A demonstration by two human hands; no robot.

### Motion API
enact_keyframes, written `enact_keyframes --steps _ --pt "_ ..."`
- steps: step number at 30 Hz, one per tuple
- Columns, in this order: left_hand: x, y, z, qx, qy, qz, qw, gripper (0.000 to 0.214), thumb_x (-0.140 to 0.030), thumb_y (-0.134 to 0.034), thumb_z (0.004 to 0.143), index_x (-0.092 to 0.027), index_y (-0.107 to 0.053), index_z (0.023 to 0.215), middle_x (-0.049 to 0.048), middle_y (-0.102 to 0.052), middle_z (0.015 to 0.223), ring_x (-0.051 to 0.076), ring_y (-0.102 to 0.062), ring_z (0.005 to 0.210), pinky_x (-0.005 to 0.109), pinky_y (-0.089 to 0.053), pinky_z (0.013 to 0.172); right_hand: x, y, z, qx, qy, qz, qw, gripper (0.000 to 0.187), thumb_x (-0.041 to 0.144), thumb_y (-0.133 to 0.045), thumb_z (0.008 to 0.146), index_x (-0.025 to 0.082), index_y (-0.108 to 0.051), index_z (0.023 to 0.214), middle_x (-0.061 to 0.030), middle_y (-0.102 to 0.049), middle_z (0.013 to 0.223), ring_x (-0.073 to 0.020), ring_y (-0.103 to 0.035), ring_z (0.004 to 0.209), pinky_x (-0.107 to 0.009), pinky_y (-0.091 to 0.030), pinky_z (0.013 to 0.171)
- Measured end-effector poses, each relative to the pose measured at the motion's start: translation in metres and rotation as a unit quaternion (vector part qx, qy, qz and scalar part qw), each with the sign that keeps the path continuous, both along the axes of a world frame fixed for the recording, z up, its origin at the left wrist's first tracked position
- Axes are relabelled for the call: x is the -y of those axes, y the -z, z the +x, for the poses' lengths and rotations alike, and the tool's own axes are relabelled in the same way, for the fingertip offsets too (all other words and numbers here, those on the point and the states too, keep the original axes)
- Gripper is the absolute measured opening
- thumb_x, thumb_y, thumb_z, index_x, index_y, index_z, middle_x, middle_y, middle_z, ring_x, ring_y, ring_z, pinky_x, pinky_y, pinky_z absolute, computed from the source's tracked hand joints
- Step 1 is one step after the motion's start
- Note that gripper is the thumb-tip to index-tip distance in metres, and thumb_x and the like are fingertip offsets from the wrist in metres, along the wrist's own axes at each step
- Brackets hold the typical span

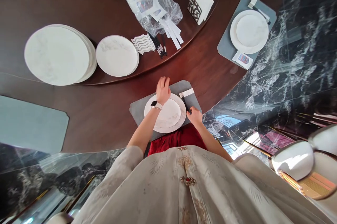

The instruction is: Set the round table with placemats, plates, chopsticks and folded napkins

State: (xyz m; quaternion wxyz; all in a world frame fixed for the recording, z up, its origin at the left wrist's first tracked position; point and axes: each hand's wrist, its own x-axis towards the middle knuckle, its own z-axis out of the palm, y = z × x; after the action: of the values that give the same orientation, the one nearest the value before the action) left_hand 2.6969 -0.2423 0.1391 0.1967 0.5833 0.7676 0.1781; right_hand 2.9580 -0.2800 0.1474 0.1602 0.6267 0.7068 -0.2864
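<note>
My left hand (163, 90), with a watch (156, 104) on its wrist, reaches over the far edge of the stacked white plates (168, 117). Its fingers are loosely bent and a little apart, with nothing visible in them. To the right of the plates, my right hand (195, 115) pinches the near end of dark chopsticks (185, 103). Their far end lies near a white strip (187, 92). Plates and chopsticks lie on a grey placemat (137, 109). The fingertips of my right hand are partly hidden.
On the raised round centre stand large plates (56, 55), smaller plates (117, 55), white chopstick rests (143, 43), loose chopsticks (159, 47), a plastic bag (168, 6) and a napkin holder (195, 8). Another place setting (249, 31) is at right, a bare placemat (31, 122) at left.
</note>
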Motion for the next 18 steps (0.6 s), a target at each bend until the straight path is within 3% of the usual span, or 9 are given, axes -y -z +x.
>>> enact_keyframes --steps 2,5,8,10,13,15,18 --pt "-0.012 -0.006 -0.039 -0.042 -0.067 -0.011 0.997 0.079 -0.014 -0.052 0.083 -0.005 -0.027 0.158 0.0194 -0.019 0.166 0.034 -0.011 0.156 0.052 -0.017 0.127 -0.045 -0.001 -0.015 -0.066 -0.003 0.061 0.996 0.021 0.029 -0.052 0.094 0.019 -0.064 0.107 -0.0086 -0.069 0.104 -0.0217 -0.066 0.091 -0.032 -0.048 0.082" --pt "-0.026 -0.009 -0.087 -0.071 -0.098 -0.054 0.991 0.096 -0.018 -0.061 0.076 0.003 -0.015 0.159 0.0244 -0.008 0.167 0.037 -0.003 0.157 0.053 -0.010 0.128 -0.146 -0.001 -0.076 -0.187 -0.040 0.153 0.970 0.023 0.021 -0.045 0.094 0.016 -0.065 0.105 -0.0110 -0.067 0.104 -0.0219 -0.063 0.097 -0.034 -0.049 0.091" --pt "-0.028 -0.008 -0.108 -0.079 -0.070 -0.079 0.991 0.106 -0.025 -0.067 0.073 0.006 -0.011 0.158 0.0264 -0.004 0.167 0.039 -0.001 0.156 0.053 -0.007 0.128 -0.243 0.002 -0.163 -0.235 -0.034 0.196 0.951 0.023 0.023 -0.044 0.096 0.017 -0.063 0.109 -0.0111 -0.063 0.110 -0.0219 -0.061 0.101 -0.039 -0.050 0.095" --pt "-0.025 -0.007 -0.112 -0.080 -0.054 -0.086 0.992 0.109 -0.030 -0.069 0.073 0.006 -0.010 0.158 0.0262 -0.002 0.167 0.040 0.000 0.156 0.054 -0.006 0.128 -0.284 0.006 -0.212 -0.210 0.019 0.205 0.956 0.023 0.025 -0.051 0.094 0.016 -0.061 0.112 -0.0129 -0.057 0.122 -0.0240 -0.061 0.105 -0.044 -0.052 0.094" --pt "-0.020 -0.007 -0.114 -0.085 -0.043 -0.097 0.991 0.111 -0.034 -0.070 0.074 0.003 -0.009 0.159 0.0253 -0.002 0.168 0.040 0.000 0.156 0.054 -0.006 0.128 -0.308 0.014 -0.246 -0.180 0.097 0.194 0.959 0.022 0.026 -0.056 0.090 0.013 -0.059 0.109 -0.0158 -0.053 0.124 -0.0278 -0.061 0.108 -0.053 -0.053 0.095" --pt "-0.017 -0.007 -0.117 -0.083 -0.039 -0.101 0.991 0.113 -0.035 -0.071 0.073 0.002 -0.008 0.160 0.0255 -0.002 0.168 0.040 -0.001 0.156 0.055 -0.006 0.127 -0.306 0.018 -0.240 -0.193 0.104 0.187 0.957 0.016 0.026 -0.055 0.090 0.014 -0.059 0.101 -0.0148 -0.056 0.117 -0.0282 -0.061 0.108 -0.055 -0.052 0.097" --pt "-0.013 -0.006 -0.123 -0.077 -0.037 -0.097 0.992 0.116 -0.037 -0.073 0.072 0.002 -0.008 0.160 0.0261 -0.001 0.167 0.041 0.000 0.156 0.055 -0.006 0.127 -0.291 0.019 -0.213 -0.210 0.062 0.200 0.955 0.007 0.023 -0.059 0.084 0.017 -0.059 0.089 -0.0116 -0.060 0.110 -0.0259 -0.062 0.103 -0.050 -0.053 0.096"
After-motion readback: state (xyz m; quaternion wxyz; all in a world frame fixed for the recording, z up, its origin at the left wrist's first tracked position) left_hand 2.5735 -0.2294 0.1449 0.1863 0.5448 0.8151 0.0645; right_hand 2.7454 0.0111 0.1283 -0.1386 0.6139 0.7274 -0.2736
